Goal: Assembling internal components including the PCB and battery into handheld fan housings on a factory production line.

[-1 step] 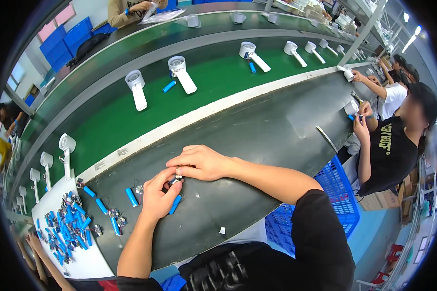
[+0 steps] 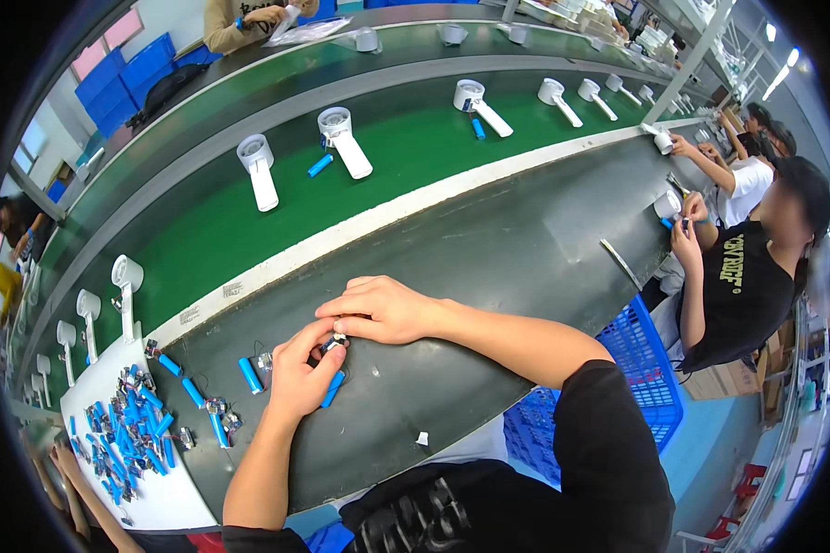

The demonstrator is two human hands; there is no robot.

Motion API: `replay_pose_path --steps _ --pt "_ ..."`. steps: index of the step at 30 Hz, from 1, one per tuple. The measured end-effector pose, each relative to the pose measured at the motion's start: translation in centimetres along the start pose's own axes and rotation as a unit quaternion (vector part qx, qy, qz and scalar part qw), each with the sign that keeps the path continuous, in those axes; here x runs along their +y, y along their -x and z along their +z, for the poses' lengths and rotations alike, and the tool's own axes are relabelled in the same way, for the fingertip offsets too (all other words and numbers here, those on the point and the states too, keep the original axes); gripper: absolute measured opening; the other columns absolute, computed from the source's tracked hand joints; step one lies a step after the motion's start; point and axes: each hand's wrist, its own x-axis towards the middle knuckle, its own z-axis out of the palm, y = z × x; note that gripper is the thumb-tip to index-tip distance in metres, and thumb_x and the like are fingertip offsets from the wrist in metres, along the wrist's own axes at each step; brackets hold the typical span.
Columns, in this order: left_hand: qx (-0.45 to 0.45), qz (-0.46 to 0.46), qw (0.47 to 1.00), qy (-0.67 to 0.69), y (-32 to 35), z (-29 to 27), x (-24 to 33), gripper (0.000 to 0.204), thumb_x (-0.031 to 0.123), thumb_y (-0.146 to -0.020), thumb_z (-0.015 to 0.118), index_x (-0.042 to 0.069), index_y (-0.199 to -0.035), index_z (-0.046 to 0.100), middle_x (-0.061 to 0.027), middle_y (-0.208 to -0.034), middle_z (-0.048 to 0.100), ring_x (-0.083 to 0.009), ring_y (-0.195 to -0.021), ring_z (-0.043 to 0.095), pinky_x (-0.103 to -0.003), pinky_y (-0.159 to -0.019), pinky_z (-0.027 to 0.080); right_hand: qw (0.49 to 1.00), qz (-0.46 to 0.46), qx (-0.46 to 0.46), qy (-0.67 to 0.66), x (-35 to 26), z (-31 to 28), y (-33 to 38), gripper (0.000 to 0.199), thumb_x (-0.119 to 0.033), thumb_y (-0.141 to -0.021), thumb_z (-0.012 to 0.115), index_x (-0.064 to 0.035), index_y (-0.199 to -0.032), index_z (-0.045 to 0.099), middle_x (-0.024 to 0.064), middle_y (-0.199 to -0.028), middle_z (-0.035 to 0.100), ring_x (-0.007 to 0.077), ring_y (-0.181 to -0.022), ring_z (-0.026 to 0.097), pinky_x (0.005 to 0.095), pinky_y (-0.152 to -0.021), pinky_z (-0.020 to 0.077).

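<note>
My left hand (image 2: 300, 376) is closed on a small circuit board (image 2: 332, 343), pinched between thumb and fingers above the dark table. A blue cylindrical battery (image 2: 333, 391) shows under this hand, its upper end hidden. Reaching in from the right, my right hand (image 2: 385, 310) has its thumb and bent fingers together at the top of the board, touching the left fingertips. Its exact hold is partly hidden. Just left of my hands lies another blue battery (image 2: 250, 375) with a small board (image 2: 266, 361) beside it. More wired batteries (image 2: 193, 393) lie farther left.
A pile of blue batteries with boards (image 2: 129, 433) covers a white sheet (image 2: 180, 502) at left. Beyond a pale ledge, white handheld fan bodies (image 2: 349, 147) lie on a green conveyor (image 2: 397, 166). A blue crate (image 2: 650, 369) stands at right, near a co-worker in black (image 2: 742, 276).
</note>
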Motion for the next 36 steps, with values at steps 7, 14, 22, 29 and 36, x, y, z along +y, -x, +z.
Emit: replay_pose_path --steps 7,14,22,29,36 --pt "-0.011 0.018 0.998 -0.060 -0.6 0.7 1.3 0.030 0.008 -0.078 0.068 0.002 -0.107 0.065 -0.0101 -0.081 0.066 -0.0208 -0.068 0.060 -0.031 -0.063 0.047 0.999 -0.041 -0.007 0.014 0.5 -0.5 0.3 0.026 -0.024 -0.090 0.066 -0.0025 -0.104 0.069 0.0088 -0.082 0.067 0.0262 -0.074 0.058 0.0384 -0.070 0.0480" --pt "-0.005 0.023 0.998 -0.052 -0.9 1.1 1.5 0.029 0.008 -0.077 0.069 0.002 -0.105 0.066 -0.0107 -0.078 0.063 -0.0231 -0.066 0.058 -0.033 -0.061 0.046 0.999 -0.032 -0.010 0.004 0.5 -1.0 0.6 0.023 -0.025 -0.089 0.065 -0.0037 -0.096 0.069 0.0084 -0.079 0.066 0.0266 -0.074 0.058 0.0381 -0.070 0.0475" --pt "0.007 0.026 0.999 -0.037 -1.1 1.8 2.0 0.033 0.008 -0.077 0.069 0.003 -0.109 0.066 -0.0107 -0.079 0.063 -0.0212 -0.065 0.058 -0.032 -0.060 0.046 0.998 0.020 -0.017 -0.049 0.2 -2.0 1.0 0.020 -0.022 -0.086 0.064 -0.0035 -0.092 0.069 0.0084 -0.075 0.066 0.0265 -0.076 0.059 0.0391 -0.072 0.0484" --pt "0.011 0.007 1.000 -0.029 -1.4 2.3 2.2 0.034 0.008 -0.078 0.068 0.003 -0.111 0.066 -0.0103 -0.082 0.065 -0.0181 -0.064 0.058 -0.030 -0.059 0.047 0.998 0.036 -0.034 -0.028 0.1 -2.7 1.3 0.019 -0.022 -0.088 0.062 -0.0034 -0.091 0.065 0.0087 -0.077 0.067 0.0277 -0.077 0.059 0.0398 -0.072 0.0480" --pt "-0.015 -0.013 0.999 -0.032 -1.7 2.5 2.7 0.032 0.004 -0.081 0.065 0.001 -0.113 0.065 -0.0087 -0.090 0.071 -0.0124 -0.074 0.063 -0.025 -0.067 0.049 0.999 0.004 -0.025 -0.034 0.7 -3.2 1.8 0.021 -0.020 -0.089 0.064 -0.0023 -0.099 0.066 0.0091 -0.079 0.065 0.0263 -0.076 0.058 0.0388 -0.070 0.0474"
